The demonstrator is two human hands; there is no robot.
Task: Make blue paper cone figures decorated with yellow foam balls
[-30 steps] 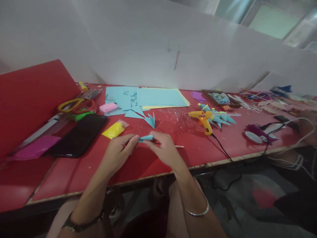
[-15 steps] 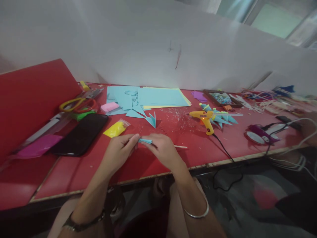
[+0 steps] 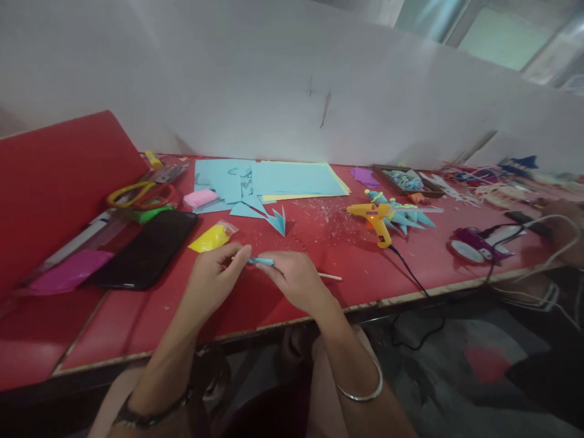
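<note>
A small strip of folded light-blue paper point(image 3: 261, 261) is held between my hands, just above the red tabletop. My left hand point(image 3: 218, 271) pinches its left end between thumb and fingers. The fingers of my right hand point(image 3: 294, 277) close on its other end; the fingertips are partly hidden. A thin pale stick point(image 3: 329, 276) shows just right of my right hand, its left part out of sight. Beyond my hands stands a folded, pointed blue paper piece point(image 3: 277, 222). A yellow packet point(image 3: 212, 237) lies beside my left hand.
Blue paper sheets point(image 3: 294, 177) lie at the back. A yellow glue gun point(image 3: 375, 219) with a black cord rests right, by spiky blue paper shapes point(image 3: 413, 218). Left are a black phone point(image 3: 150, 250) and scissors point(image 3: 132, 194). Another person's hand point(image 3: 563, 225) is far right.
My hands and the paper strip have shifted slightly left. My left fingers have moved a little along the paper, and the strip lies flatter. The other things stay in place.
</note>
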